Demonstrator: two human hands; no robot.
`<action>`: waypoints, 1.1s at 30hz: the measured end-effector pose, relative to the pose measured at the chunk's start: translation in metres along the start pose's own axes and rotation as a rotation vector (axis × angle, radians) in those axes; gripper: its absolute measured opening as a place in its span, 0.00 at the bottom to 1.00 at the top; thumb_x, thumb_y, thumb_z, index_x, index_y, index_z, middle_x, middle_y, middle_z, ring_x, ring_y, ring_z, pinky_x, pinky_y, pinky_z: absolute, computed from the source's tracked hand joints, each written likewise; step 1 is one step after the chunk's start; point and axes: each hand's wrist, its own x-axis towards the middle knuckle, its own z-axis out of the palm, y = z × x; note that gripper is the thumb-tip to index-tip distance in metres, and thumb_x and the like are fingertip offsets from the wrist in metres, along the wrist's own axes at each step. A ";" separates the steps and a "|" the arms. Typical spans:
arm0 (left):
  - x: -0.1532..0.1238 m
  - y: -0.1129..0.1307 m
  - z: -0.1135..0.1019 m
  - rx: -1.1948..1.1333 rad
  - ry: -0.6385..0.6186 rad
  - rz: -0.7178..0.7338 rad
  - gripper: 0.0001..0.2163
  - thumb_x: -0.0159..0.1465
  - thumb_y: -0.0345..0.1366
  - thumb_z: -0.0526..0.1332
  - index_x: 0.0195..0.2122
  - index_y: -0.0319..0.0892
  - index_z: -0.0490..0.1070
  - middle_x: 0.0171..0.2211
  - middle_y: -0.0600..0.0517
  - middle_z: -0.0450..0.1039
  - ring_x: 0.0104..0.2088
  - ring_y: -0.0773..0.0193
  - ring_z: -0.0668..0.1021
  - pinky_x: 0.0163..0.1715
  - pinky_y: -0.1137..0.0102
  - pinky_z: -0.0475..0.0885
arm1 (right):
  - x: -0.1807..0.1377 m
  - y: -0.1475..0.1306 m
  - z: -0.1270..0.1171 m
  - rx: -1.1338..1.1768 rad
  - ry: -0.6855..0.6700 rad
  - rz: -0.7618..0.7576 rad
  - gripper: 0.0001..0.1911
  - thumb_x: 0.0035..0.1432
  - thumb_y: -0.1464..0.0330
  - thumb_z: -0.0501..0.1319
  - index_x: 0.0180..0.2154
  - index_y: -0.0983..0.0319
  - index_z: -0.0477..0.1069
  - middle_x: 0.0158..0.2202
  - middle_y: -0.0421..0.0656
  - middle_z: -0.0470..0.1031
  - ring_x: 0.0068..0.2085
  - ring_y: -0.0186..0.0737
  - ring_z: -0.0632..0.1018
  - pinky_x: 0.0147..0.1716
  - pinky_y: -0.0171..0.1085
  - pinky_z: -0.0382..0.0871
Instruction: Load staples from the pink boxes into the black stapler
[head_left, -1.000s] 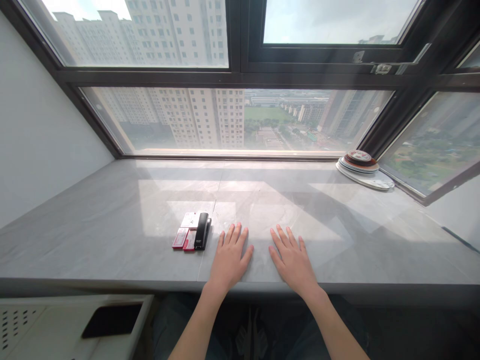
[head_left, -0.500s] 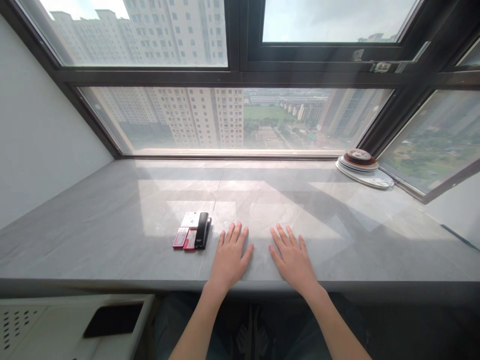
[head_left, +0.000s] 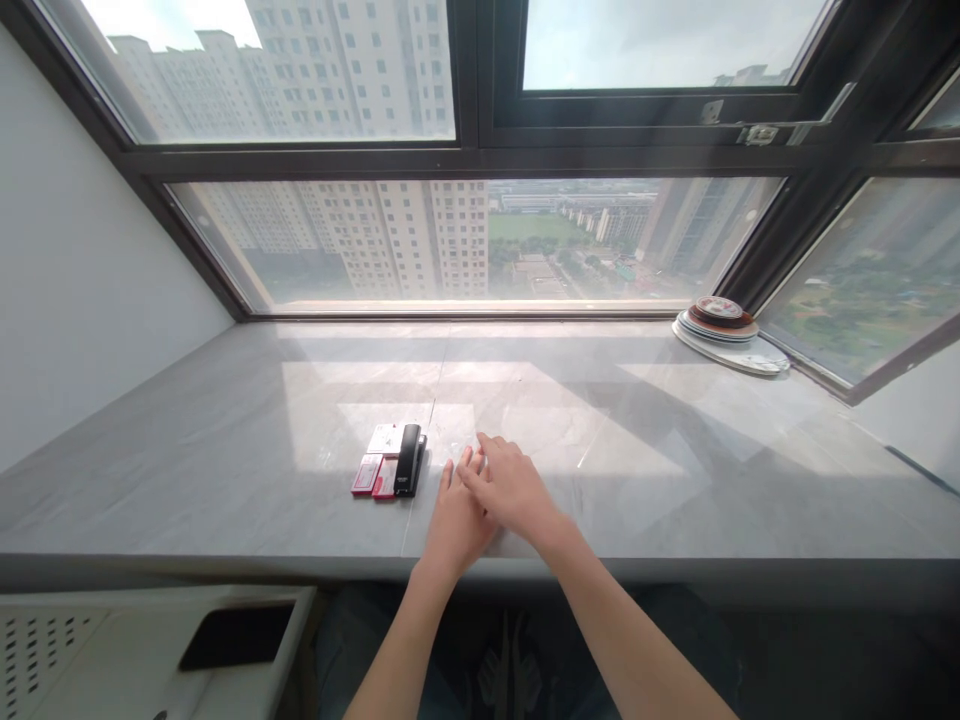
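- Near left, below the ledge: white perforated cabinet (head_left: 90, 640) with a flat dark slab (head_left: 236, 635) lying on top of it.
- Near centre: both bare forearms come up from the bottom edge, over dark trousers under the ledge.
- Left hand (head_left: 452, 525): open, palm down, flat on the grey stone ledge (head_left: 225, 470) close to its near edge. Grips nothing.
- Right hand (head_left: 514, 490): open, fingers loosely stretched and pointing left. It crosses over the left hand and lies on that hand's fingers. Grips nothing.
- Stapler (head_left: 409, 460): black, lying lengthwise near-to-far on the ledge, just left of the left fingertips, apart from both hands.
- Red boxes (head_left: 367, 475): two small ones, side by side, touching the stapler's left flank.
- White card (head_left: 385, 438): flat, just beyond the red boxes, against the stapler's left side.
- Far right corner of the ledge: stack of plates (head_left: 724, 330), well apart from the hands.
- Far: dark-framed window (head_left: 465, 160) across the whole width, with tower blocks and hazy sky outside.
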 end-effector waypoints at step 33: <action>0.007 0.013 -0.012 0.000 0.035 -0.016 0.24 0.75 0.42 0.51 0.71 0.53 0.55 0.72 0.50 0.56 0.69 0.51 0.62 0.67 0.51 0.59 | 0.035 0.056 -0.016 0.803 0.596 0.304 0.28 0.64 0.48 0.55 0.53 0.61 0.73 0.51 0.51 0.79 0.52 0.49 0.79 0.50 0.44 0.73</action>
